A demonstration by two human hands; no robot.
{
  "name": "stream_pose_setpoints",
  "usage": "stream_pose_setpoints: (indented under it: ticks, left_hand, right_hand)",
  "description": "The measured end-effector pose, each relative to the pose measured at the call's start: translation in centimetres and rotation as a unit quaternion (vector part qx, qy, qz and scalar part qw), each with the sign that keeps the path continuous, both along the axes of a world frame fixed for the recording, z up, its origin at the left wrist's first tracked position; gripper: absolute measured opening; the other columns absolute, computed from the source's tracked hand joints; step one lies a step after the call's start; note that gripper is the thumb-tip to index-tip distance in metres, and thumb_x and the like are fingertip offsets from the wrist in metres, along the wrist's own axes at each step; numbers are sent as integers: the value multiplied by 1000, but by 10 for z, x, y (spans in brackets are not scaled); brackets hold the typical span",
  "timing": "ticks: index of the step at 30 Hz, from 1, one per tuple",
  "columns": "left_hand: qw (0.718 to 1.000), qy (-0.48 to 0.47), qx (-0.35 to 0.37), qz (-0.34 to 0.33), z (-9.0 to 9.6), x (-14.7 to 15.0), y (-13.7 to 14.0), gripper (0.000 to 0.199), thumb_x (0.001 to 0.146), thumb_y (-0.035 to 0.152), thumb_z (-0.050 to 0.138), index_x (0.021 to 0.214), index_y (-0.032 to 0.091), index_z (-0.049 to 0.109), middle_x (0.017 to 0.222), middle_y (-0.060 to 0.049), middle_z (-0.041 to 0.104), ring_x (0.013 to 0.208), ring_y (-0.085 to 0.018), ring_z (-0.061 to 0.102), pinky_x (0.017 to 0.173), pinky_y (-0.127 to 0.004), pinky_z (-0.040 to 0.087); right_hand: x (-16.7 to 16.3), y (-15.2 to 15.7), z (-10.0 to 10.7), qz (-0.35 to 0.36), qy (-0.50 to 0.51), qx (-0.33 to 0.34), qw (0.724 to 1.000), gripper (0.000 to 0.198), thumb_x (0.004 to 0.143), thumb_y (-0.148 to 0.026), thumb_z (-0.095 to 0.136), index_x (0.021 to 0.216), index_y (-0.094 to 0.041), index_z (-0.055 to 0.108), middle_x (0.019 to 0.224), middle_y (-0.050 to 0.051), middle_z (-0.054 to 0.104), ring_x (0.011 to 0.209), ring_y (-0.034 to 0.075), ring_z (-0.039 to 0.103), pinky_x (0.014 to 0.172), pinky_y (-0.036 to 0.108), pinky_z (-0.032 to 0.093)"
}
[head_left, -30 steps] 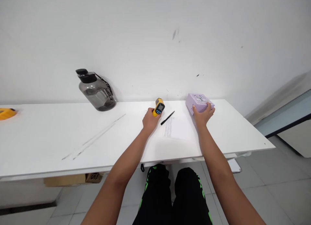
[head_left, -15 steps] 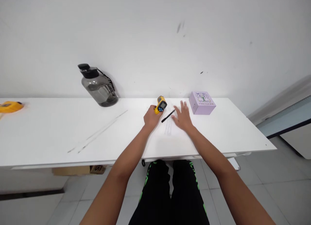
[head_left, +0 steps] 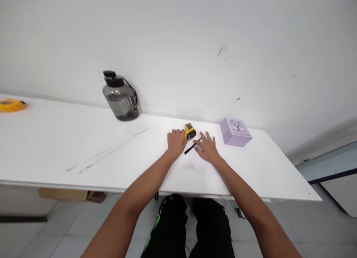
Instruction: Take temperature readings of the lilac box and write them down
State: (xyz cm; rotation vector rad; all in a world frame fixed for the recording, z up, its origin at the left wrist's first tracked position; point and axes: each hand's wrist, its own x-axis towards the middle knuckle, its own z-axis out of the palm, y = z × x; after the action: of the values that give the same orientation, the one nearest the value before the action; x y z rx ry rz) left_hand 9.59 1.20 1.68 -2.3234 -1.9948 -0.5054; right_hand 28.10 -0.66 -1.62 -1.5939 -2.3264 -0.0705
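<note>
My left hand point(head_left: 176, 142) is closed around the handle of a yellow and black infrared thermometer point(head_left: 190, 131), which has a small dark screen and blue buttons. The handle is mostly hidden by the fingers. To the right, my right hand point(head_left: 208, 148) lies spread on the white table, palm down. Its thumb and index finger reach the upper end of a black pen point(head_left: 192, 147), which lies slanted between the two hands. Whether these fingers press on the pen or only touch it, I cannot tell. Faint grey lines show on the white surface below the pen.
A lilac tea box point(head_left: 237, 133) stands right of my right hand. Against the wall at the left is a grey see-through water bottle point(head_left: 122, 102) with a black lid. A yellow object point(head_left: 12, 105) sits at the far left. The table point(head_left: 83, 146) has dark streaks.
The view has tilted and shifted. The thermometer's screen end has turned a little to the right in my left hand. My right hand's fingers have come over the pen's upper end.
</note>
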Motion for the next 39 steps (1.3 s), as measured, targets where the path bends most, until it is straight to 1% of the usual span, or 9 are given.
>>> stream_pose_setpoints:
  ticks: [4,8,14,18,26,31,34,37,39]
  left_hand:
    - [1000,16,-3,-4,-5,1,6,31,92,34,54,119,20,58,117,-14,65,114,-32,51,91,-44,34]
    - [999,28,-21,4,-5,1,9,48,92,56,50,122,20,58,116,-14,65,111,-32,53,88,-43,35]
    - [998,44,-31,-8,-6,1,10,57,91,66,44,124,21,57,118,-13,65,111,-32,53,86,-41,35]
    - [999,38,-29,-8,-9,0,11,58,87,69,50,121,22,57,115,-13,65,108,-32,54,83,-40,36]
    - [999,16,-45,-7,-7,0,10,55,86,66,54,121,24,57,115,-11,65,107,-32,56,80,-38,36]
    - [999,9,-50,-8,-7,1,11,54,86,65,55,120,23,57,114,-11,65,106,-31,57,80,-39,37]
    - [998,9,-54,-10,-6,1,11,55,85,65,55,121,23,56,114,-11,65,106,-31,58,79,-39,37]
    - [999,8,-46,-24,-7,-1,13,55,85,65,56,122,23,56,114,-11,65,106,-31,58,80,-39,37]
    - [998,7,-38,-46,-8,-3,15,53,86,63,57,121,24,57,114,-10,66,106,-30,58,82,-39,37]
  right_hand:
    - [4,2,-2,72,26,59,995,30,96,-36,50,105,-25,77,158,10,37,148,36,27,113,56,32]
    - [5,0,1,70,40,105,991,27,95,-36,54,98,-22,77,154,12,41,143,35,33,112,52,34]
    - [16,1,14,-13,44,81,996,27,99,-30,44,106,-23,70,119,11,68,119,28,54,111,52,27]
    - [33,3,18,-81,95,60,990,25,99,-29,40,100,-21,65,103,9,71,109,28,58,113,56,17]
    - [36,-4,23,-235,322,23,917,31,89,-49,47,103,-21,51,85,5,64,74,23,57,76,39,43]
    - [15,-12,21,-168,422,80,887,52,87,-49,52,129,-19,49,69,-1,57,62,18,53,67,33,43]
    - [6,-11,17,-125,483,57,865,57,92,-54,42,137,-19,49,72,1,61,66,18,57,71,34,47]
    - [5,-7,11,-52,487,12,872,59,95,-60,33,120,-18,66,84,6,67,85,21,64,83,35,48]
    - [6,-4,8,-50,473,-38,879,62,94,-63,34,102,-17,74,75,6,66,84,21,64,83,35,48]
